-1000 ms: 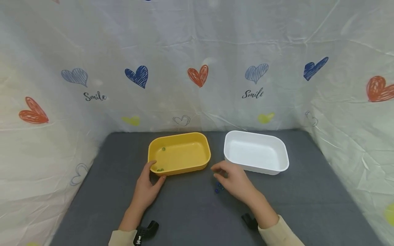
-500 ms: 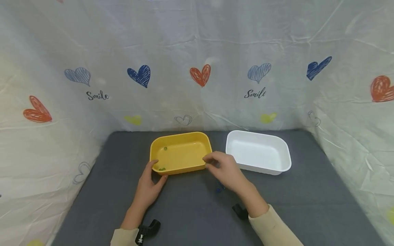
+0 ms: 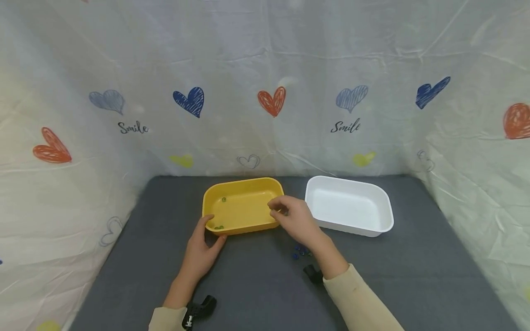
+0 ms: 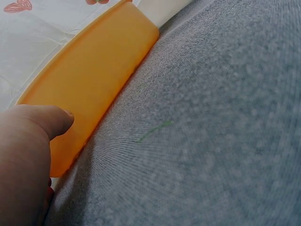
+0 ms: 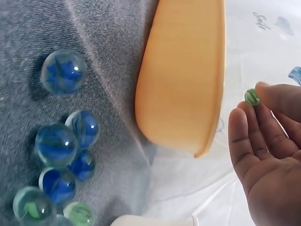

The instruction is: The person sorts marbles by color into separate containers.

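A yellow tray (image 3: 244, 216) stands on the grey cloth with several green marbles (image 3: 224, 200) in it. My left hand (image 3: 199, 253) grips its near left corner, fingers over the rim and thumb against the outer wall, as the left wrist view shows. Above the tray's right end, my right hand (image 3: 296, 220) pinches a green marble (image 5: 252, 97) between thumb and fingertips. Below that hand, several blue marbles (image 5: 56, 143) and a few green ones, such as a clear green marble (image 5: 33, 207), lie in a loose group on the cloth.
To the right of the yellow tray stands a white tray (image 3: 349, 204), with no marbles visible in it. A grey cloth (image 3: 256, 285) covers the table. Behind it hangs a pale curtain (image 3: 232, 55) printed with hearts.
My right hand has moved left and away from me, from beside the marbles on the cloth to over the yellow tray's right end. The left hand keeps its grip on the tray.
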A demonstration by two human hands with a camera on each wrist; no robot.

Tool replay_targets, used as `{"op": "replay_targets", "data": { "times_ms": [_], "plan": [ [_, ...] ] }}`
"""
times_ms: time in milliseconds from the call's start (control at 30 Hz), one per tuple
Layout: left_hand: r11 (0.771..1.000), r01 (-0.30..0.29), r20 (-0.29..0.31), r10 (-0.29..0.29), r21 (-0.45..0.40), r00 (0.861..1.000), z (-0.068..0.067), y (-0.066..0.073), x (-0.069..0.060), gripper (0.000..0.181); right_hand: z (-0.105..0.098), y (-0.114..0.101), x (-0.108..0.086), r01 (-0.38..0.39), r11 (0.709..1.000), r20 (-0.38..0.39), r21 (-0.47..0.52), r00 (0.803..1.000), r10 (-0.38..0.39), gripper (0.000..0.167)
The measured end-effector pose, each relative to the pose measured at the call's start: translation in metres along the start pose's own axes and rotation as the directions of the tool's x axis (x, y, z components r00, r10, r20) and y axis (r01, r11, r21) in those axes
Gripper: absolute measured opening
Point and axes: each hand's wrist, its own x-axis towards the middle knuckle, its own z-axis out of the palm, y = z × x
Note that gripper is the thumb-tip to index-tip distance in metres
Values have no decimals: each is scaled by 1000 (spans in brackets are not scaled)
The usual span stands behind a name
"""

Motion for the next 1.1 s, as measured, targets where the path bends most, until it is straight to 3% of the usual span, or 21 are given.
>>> {"op": "replay_targets", "data": {
  "times_ms": [467, 1100],
  "plan": [
    [1000, -3, -7, 3, 20, 1000, -3, -2, -1, 75, 11, 4, 10, -44, 998, 33, -37, 998, 45, 20],
    [1000, -8, -3, 8, 15, 1000, -2, -1, 0, 75, 23, 12, 22, -13, 1000, 46, -20, 999, 14, 22]
  ]
}}
